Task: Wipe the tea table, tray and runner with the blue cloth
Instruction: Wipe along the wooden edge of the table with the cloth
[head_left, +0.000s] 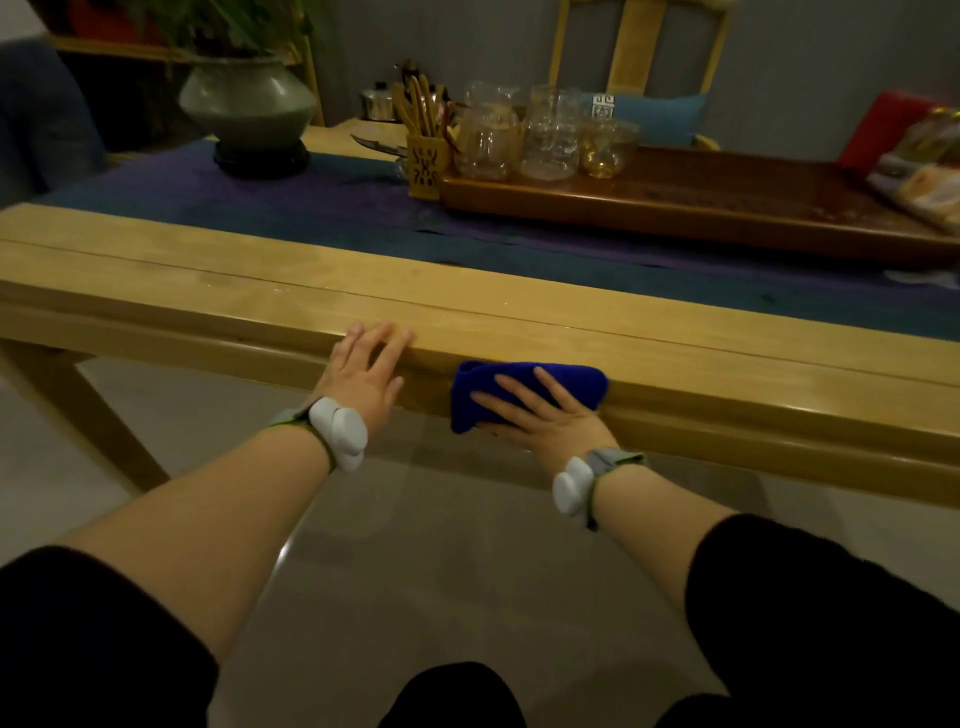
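Observation:
A folded blue cloth (524, 387) lies against the front side edge of the light wooden tea table (260, 291). My right hand (540, 415) presses it flat with straight, spread fingers. My left hand (366, 371) rests on the same front edge just to the left, fingers straight, holding nothing. A dark blue and purple runner (311, 208) runs along the middle of the tabletop. On it at the right sits a long brown wooden tray (701, 208).
Several glass pitchers (540, 140) stand at the tray's left end beside a tool holder (427, 163). A green pot with a plant (248, 104) stands back left, packets (924, 156) at far right, a chair (639, 57) behind. Grey floor lies below.

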